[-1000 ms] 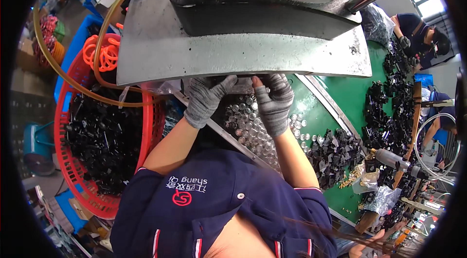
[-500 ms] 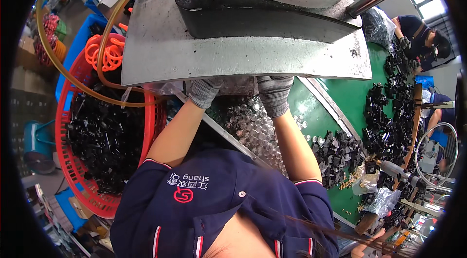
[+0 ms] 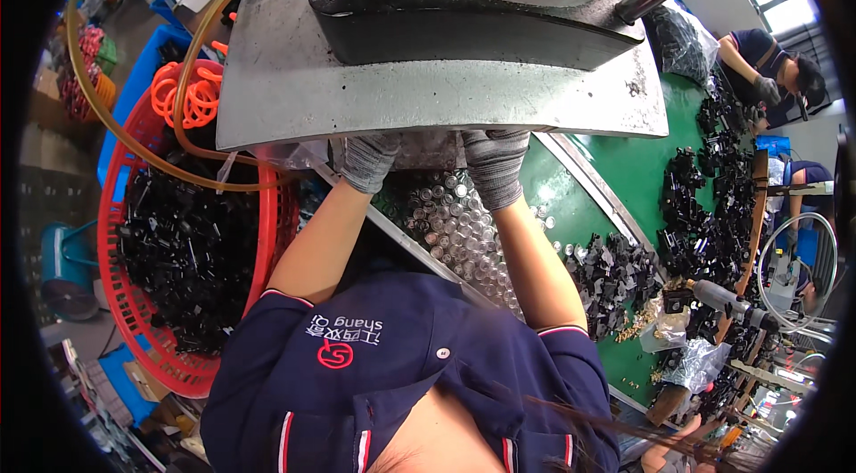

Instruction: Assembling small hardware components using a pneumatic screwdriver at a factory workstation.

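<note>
Red plastic basket [image 3: 268, 228], heaped with black parts [image 3: 187, 259], stands at 9 o'clock. At 10 o'clock the gloved left hand [image 3: 368, 165] runs under the pale metal plate's [image 3: 499, 98] front edge. Clear, round, glossy pieces [image 3: 461, 228] lie clustered at the dial's centre, a metal rail [image 3: 392, 230] edging their 8 o'clock side. The gloved right hand [image 3: 493, 170], at 2, also goes under; I cannot tell either hand's fingers. Bare green table [image 3: 553, 179] leaves room at 2 to 3.
</note>
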Available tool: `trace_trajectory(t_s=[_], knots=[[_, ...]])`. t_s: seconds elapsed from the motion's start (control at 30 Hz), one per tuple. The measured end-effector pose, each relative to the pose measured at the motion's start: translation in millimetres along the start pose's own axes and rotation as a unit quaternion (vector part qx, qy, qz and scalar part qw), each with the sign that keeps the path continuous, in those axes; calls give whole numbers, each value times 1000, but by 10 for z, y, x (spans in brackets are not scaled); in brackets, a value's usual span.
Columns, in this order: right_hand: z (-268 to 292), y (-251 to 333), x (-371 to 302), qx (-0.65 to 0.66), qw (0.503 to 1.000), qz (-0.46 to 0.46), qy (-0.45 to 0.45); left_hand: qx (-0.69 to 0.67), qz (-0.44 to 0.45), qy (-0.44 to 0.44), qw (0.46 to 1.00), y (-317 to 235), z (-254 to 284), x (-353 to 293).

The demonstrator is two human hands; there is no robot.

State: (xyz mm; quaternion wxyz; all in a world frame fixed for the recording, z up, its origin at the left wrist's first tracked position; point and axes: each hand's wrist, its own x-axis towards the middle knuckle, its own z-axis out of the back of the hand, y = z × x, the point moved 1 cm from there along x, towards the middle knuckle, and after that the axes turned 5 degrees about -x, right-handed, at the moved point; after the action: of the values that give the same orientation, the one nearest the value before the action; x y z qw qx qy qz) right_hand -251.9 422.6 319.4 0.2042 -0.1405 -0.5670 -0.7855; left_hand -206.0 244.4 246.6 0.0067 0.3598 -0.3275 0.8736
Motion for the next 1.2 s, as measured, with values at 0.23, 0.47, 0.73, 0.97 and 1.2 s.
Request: trace_trajectory(t_s=[0.23, 0.47, 0.73, 0.97, 1.2], knots=[[-61, -117, -22, 38, 999, -22, -8, 103, -52, 30, 993, 75, 20, 8], [-100, -112, -17, 154, 985, -83, -5, -115, 105, 133, 979, 157, -30, 74], [230, 355, -113, 256, 934, -233, 86, -374, 170, 78, 908, -694, 284, 73], [765, 84, -395, 308, 900, -304, 42, -298, 77, 259, 916, -1223, 753, -26], [1253, -1013, -11, 406, 838, -331, -156, -57, 68, 203, 975, -1121, 1826, 119]])
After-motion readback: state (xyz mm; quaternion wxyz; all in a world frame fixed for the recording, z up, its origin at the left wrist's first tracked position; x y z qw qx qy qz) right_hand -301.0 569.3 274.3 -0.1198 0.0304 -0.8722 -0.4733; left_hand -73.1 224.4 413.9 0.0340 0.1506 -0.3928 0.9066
